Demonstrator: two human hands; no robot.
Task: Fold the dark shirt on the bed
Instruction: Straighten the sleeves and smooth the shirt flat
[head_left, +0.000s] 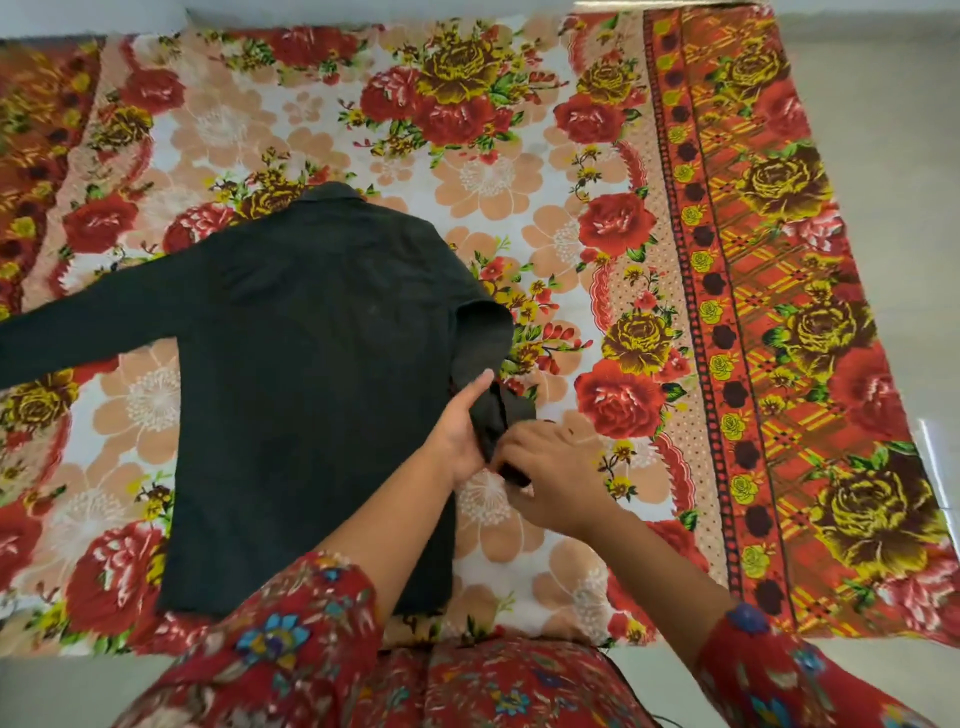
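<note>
The dark shirt (311, 374) lies flat on the bed, collar at the far end and hem toward me. One long sleeve stretches out to the left edge of the view. The other sleeve is bent back at the shirt's right side, its cuff end bunched between my hands. My left hand (462, 431) grips this sleeve from the left, thumb up along the fabric. My right hand (545, 478) pinches the cuff end from the right, fingers curled over it. Part of the cuff is hidden under my fingers.
A floral bedsheet (597, 171) in red, peach and yellow covers the bed, with a patterned red border (753, 312) on the right. Pale floor (893, 156) shows beyond the right edge. My red floral clothing (415, 686) fills the bottom of the view.
</note>
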